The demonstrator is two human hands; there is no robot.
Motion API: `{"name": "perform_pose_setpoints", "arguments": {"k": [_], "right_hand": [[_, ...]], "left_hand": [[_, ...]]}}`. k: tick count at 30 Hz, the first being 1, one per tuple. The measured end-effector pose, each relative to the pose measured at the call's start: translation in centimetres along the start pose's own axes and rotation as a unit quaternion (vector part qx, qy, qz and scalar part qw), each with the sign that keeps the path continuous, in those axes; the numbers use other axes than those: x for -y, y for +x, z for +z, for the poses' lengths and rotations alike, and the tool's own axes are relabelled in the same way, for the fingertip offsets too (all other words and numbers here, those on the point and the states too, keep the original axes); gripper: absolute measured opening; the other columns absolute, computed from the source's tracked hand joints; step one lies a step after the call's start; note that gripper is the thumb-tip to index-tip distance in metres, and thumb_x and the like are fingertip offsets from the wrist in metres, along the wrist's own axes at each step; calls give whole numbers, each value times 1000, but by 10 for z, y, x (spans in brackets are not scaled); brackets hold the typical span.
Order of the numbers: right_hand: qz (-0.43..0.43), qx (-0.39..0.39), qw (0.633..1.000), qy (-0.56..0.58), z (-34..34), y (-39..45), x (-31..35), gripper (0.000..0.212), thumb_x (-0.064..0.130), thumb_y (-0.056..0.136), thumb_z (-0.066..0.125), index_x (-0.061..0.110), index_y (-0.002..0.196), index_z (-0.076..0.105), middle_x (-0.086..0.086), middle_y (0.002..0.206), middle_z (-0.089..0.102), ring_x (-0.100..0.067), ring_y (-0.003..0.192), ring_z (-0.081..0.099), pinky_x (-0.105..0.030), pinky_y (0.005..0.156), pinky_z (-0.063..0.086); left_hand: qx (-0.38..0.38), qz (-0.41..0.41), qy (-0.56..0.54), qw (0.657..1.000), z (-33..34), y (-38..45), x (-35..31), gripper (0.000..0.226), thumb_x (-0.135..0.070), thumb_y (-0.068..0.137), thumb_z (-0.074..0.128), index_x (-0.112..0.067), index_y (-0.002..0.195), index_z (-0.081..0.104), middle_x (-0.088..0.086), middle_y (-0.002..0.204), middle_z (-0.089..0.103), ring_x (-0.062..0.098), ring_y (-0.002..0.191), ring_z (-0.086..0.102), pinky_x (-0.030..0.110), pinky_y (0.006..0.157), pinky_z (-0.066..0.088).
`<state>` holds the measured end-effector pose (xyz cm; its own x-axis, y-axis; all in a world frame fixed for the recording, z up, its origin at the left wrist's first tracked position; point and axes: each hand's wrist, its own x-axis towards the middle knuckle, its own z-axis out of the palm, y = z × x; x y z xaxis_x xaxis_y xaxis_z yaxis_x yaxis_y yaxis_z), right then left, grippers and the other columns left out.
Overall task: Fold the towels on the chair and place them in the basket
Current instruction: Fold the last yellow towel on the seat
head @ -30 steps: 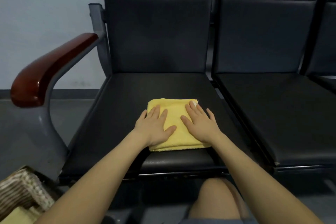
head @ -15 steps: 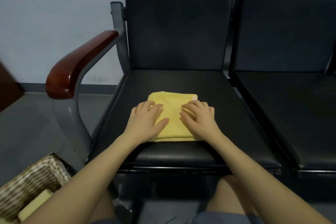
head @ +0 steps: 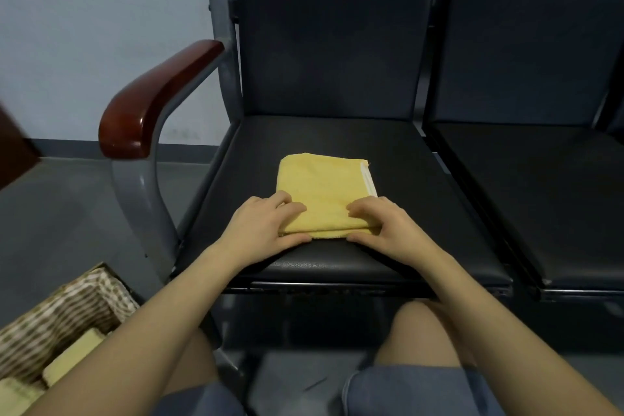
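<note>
Both forearms are bare, with no sleeves reaching into view. The left hand [head: 261, 230] and right hand [head: 388, 230] carry no gloves, rings or watch. Blue denim shorts [head: 405, 392] cover the thighs, their hems ending above bare knees.

Pale blue-grey wall [head: 84, 27], grey floor [head: 60, 219], dark baseboard [head: 189, 149], neighbouring black seat [head: 540, 199] (perhaps leather), dim light

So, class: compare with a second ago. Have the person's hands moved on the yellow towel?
Yes. Both the left hand and right hand have slid back from the middle of the yellow towel to its near edge, toward the chair seat's front, and now grip it.
</note>
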<state>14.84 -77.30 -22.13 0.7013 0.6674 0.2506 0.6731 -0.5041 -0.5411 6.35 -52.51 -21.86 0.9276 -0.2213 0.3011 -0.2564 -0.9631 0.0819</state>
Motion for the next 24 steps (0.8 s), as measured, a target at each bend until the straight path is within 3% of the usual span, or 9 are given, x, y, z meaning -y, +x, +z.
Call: {"name": "perform_pose_setpoints", "arguments": {"k": [5,9,11,15,17,20,24], "right_hand": [[5,-50,998,49,3,3,-6,13,21,87,70,14,97,74,11,104,63,-7,102,57,-21,92,43],[44,-82,987,132,3,6,0,7,18,89,66,15,91,72,7,91,66,-11,91,60,-28,86,48],[42,-78,991,99,0,7,1,4,24,88,67,23,91,70,14,91,64,-10,91,56,-28,85,45],[52,10,998,-26,-10,5,-1,34,34,82,74,23,113,63,17,103,54,-8,99,48,-25,89,41],[51,5,998,-43,-14,5,-5,27,27,83,73,19,108,64,13,101,54,-10,96,49,-32,90,43],[65,-63,992,90,-16,4,-6,12,17,82,74,16,93,71,5,95,61,-11,90,58,-30,83,49],[77,-133,957,247,-19,3,1,19,7,80,75,12,98,72,2,103,68,-6,96,63,-16,83,48]], "left_hand": [[-13,-27,-59,998,-1,-3,5,64,-65,79,42,-20,122,59,-4,112,61,21,81,61,30,71,44],[-34,-49,-84,995,3,-4,5,35,-32,90,60,-16,122,58,-1,114,61,25,89,63,35,72,49],[-43,-95,-124,987,1,-2,3,28,-27,94,57,-19,120,57,-3,113,62,22,93,62,40,78,49],[-53,-138,-164,975,-5,4,1,23,-30,96,54,-17,114,60,-2,99,66,20,88,61,38,79,47],[-46,-150,-171,973,-9,7,0,23,-31,96,52,-16,112,60,-1,93,66,21,86,61,38,77,46],[-55,-140,-194,969,-14,10,-3,23,-31,98,48,-14,110,58,-1,88,62,22,84,58,37,74,43],[-55,-145,-249,956,-16,13,-6,22,-29,100,42,-18,117,52,-13,104,52,12,105,38,27,87,29]]}}
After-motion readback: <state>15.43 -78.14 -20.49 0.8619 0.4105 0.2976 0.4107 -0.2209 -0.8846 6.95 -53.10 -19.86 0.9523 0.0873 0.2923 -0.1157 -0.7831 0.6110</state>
